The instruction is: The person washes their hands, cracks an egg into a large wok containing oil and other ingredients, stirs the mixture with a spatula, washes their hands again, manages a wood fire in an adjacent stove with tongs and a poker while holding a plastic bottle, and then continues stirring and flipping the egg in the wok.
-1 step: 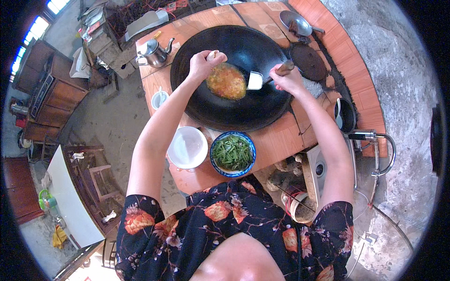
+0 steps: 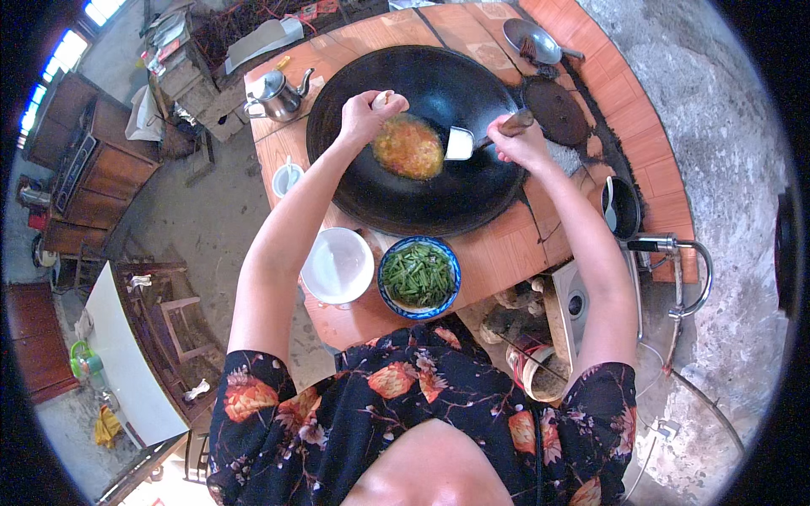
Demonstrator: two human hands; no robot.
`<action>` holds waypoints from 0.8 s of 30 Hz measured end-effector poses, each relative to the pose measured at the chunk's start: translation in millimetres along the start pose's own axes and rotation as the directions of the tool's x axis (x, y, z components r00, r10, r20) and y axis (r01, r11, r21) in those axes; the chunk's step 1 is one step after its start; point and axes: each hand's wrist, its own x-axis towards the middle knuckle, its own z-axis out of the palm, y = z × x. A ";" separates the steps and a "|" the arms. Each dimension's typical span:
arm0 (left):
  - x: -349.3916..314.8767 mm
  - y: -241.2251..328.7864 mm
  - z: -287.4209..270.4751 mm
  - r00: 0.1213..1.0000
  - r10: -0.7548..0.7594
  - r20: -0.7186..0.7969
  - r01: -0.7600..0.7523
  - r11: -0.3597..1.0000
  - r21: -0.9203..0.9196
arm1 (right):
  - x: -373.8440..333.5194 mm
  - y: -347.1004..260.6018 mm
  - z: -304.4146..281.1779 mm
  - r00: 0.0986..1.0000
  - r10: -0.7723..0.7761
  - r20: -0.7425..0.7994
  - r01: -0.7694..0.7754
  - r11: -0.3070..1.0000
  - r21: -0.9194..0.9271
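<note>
- Spatula [image 2: 459,144], wooden-handled and pale-bladed, is gripped by the closed right hand [image 2: 518,145].
- Pale rounded object [image 2: 391,102], held by the curled left hand [image 2: 362,120], is best steadied over orange-yellow food [image 2: 408,149].

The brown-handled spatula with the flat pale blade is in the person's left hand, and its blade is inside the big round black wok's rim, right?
Not quite, the hand is wrong: the head view shows the brown-handled spatula in the person's right hand. Its flat pale blade is inside the rim of the big round black wok, as you said.
</note>
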 end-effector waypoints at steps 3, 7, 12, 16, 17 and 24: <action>-2.2 7.4 1.8 1.000 0.010 0.010 -0.010 1.000 0.003 | 3.4 10.2 -6.4 1.000 0.026 -0.002 -0.026 0.999 0.032; -0.1 5.7 2.9 1.000 0.016 0.005 -0.016 1.000 0.003 | 4.6 15.8 -7.9 0.999 0.019 0.038 -0.021 0.999 0.042; 0.6 6.1 5.7 1.000 0.031 -0.003 -0.031 0.999 -0.015 | 3.6 18.7 -7.8 0.998 -0.041 0.040 0.042 0.999 -0.011; -0.5 5.8 7.2 1.000 0.024 -0.001 -0.024 1.000 -0.016 | -0.5 18.2 -7.3 0.996 -0.078 0.043 0.079 0.997 -0.017; 0.0 5.1 7.0 1.000 0.021 0.005 -0.020 1.000 -0.015 | -1.0 18.8 -7.4 0.995 -0.083 0.048 0.083 0.997 -0.004; 0.8 3.3 7.3 1.000 0.016 0.003 -0.016 1.000 0.000 | -2.0 24.7 -8.5 0.993 -0.107 0.041 0.108 0.994 -0.021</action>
